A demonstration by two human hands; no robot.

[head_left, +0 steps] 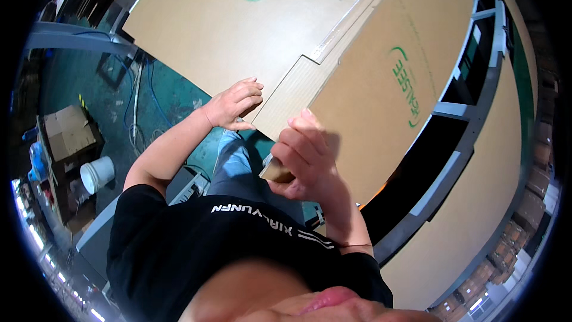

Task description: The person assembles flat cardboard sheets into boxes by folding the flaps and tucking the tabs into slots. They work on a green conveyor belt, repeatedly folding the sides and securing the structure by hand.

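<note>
A large tan cardboard sheet (238, 36) with green print lies in front of me, and a second printed cardboard panel (369, 101) sits to its right. Between them runs a narrow ribbed cardboard flap (292, 92) with a stepped edge. My left hand (235, 106) rests at the near edge of the sheet, beside the flap, with thumb and bent fingers apart. Closer to my body, my right hand (307, 155) is closed, its fingers curled around a small tan cardboard piece (275, 170). The hand hides most of that piece.
A dark metal frame with grey bars (459, 109) curves along the right, with another cardboard sheet (465, 226) beyond it. At left, a white bucket (98, 175) stands by a cardboard-topped stand (67, 133). Blue hoses (156, 92) trail over the green floor.
</note>
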